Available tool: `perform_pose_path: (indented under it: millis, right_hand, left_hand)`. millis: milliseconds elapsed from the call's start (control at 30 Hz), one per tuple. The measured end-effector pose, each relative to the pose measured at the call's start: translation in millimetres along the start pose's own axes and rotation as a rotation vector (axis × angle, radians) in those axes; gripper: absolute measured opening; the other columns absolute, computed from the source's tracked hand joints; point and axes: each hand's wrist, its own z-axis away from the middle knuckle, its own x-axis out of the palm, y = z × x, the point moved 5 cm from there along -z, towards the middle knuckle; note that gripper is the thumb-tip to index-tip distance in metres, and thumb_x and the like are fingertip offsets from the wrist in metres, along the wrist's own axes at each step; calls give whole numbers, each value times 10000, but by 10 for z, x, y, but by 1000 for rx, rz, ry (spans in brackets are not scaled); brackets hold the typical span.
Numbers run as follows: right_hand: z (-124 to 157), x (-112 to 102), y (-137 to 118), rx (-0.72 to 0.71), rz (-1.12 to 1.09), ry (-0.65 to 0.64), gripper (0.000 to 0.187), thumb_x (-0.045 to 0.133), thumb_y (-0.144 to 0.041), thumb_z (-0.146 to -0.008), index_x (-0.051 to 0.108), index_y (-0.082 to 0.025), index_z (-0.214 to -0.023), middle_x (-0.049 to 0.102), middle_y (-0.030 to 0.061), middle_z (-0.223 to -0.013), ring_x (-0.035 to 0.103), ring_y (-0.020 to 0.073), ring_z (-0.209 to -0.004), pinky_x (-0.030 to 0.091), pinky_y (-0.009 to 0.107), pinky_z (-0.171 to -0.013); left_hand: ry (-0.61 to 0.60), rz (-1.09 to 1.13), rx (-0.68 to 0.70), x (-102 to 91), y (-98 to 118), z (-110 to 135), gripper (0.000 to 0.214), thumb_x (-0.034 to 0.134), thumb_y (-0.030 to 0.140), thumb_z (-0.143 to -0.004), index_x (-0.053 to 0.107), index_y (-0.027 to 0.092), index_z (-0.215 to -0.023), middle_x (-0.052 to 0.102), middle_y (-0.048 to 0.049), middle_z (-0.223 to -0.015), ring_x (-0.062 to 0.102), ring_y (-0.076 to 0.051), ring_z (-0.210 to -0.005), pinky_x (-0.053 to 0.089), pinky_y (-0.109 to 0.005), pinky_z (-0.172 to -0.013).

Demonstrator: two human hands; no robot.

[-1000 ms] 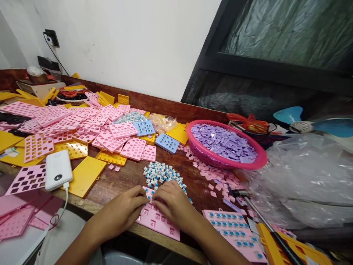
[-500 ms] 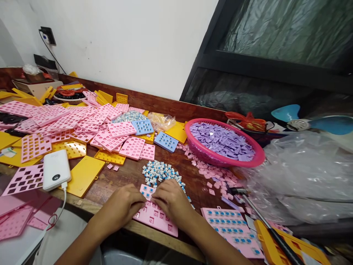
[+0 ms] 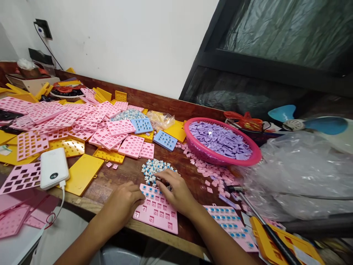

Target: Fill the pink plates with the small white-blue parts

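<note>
A pink grid plate [image 3: 157,211] lies at the table's near edge, with a few blue-and-white switches seated along its top row. My left hand [image 3: 125,202] rests curled on the plate's left edge, fingers closed against it. My right hand [image 3: 175,189] reaches over the plate's far edge into the pile of small blue-and-white switches [image 3: 153,170], fingers bent in a pinch; what they hold is hidden.
A pink basket [image 3: 255,156] of purple keycaps stands at the right, loose pink keycaps [image 3: 213,173] beside it. Filled pink plates [image 3: 230,222], a yellow tool [image 3: 278,239] and a plastic bag [image 3: 300,176] lie right. Pink and yellow plates [image 3: 82,125] and a white power bank [image 3: 53,173] cover the left.
My right hand has moved off the plate and forward into the switch pile. The left hand has slid to the plate's left edge, uncovering the grid.
</note>
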Motion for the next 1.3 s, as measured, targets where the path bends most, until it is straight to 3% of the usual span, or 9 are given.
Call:
perform_pose_path:
  millis: [67,167,367,533,600,733,867,1100,1300]
  right_hand:
    - [-31,65,31,-1,105,-41,376,523,-213,-986,596,-261,-1352,623,106,-1291,573,257,-1159,472,438,-997]
    - [-59,172,57,-8,240,-117,455,507,-174,-978,546,-275,-1420,532,106,-1438,496,292,-1258,429,497,-1066]
    - [-95,170,111,62,194,-85,247,573,-249,-979,678,-245,-1203,630,94,-1223,544,256,-1130,464,443,-1003]
    - [-99,117,117,76,160,-32,127,633,-222,-943,697,-220,-1053,643,81,-1130,559,241,-1057,471,409,-940]
    - [-95,105,108,66,158,-22,111,646,-209,-931,692,-219,-1032,645,76,-1116,561,238,-1045,470,403,-928]
    - [-84,90,94,48,170,-18,55,638,-188,-926,690,-207,-933,657,70,-1073,569,231,-1020,457,409,-939]
    - [-62,75,97,49,178,-17,173,620,-199,-938,696,-223,-1093,657,84,-1159,561,245,-1079,442,429,-969]
    - [-25,105,125,99,233,-73,198,647,-285,-933,727,-262,-1112,599,91,-1275,520,275,-1170,414,468,-1001]
    - [-26,81,151,104,196,-69,145,628,-250,-943,735,-261,-1040,594,78,-1244,530,252,-1142,424,439,-980]
  left_hand:
    - [3,-37,-27,-5,5,-8,206,583,159,-959,755,213,-859,695,-42,-900,586,-203,-914,413,-305,-779]
    - [-34,10,-86,-23,-1,-28,210,590,116,-927,752,213,-835,692,-28,-871,604,-189,-901,409,-293,-771]
    - [-54,31,-145,-64,-1,-48,219,581,85,-867,736,223,-797,701,-6,-885,635,-167,-848,393,-278,-747]
    - [-60,128,-70,-101,15,-60,120,641,139,-848,723,222,-820,695,6,-872,640,-161,-824,420,-261,-727]
    - [-4,154,-37,-150,-11,-95,82,645,201,-882,725,222,-886,693,-8,-918,637,-169,-864,451,-265,-757]
    - [168,-17,18,-200,-89,-204,321,465,117,-974,696,232,-1164,659,-70,-1217,587,-212,-1121,454,-346,-975]
    - [48,-184,76,-28,-110,-277,462,483,41,-930,649,271,-1295,648,-71,-1260,574,-236,-1149,448,-397,-1011]
    - [20,-171,9,18,-170,-286,285,514,125,-961,707,241,-1136,681,-55,-1102,606,-223,-1040,474,-351,-910]
    - [90,-128,-39,-165,-80,-195,220,477,184,-1000,674,208,-1095,684,-59,-1050,612,-221,-1002,463,-345,-883]
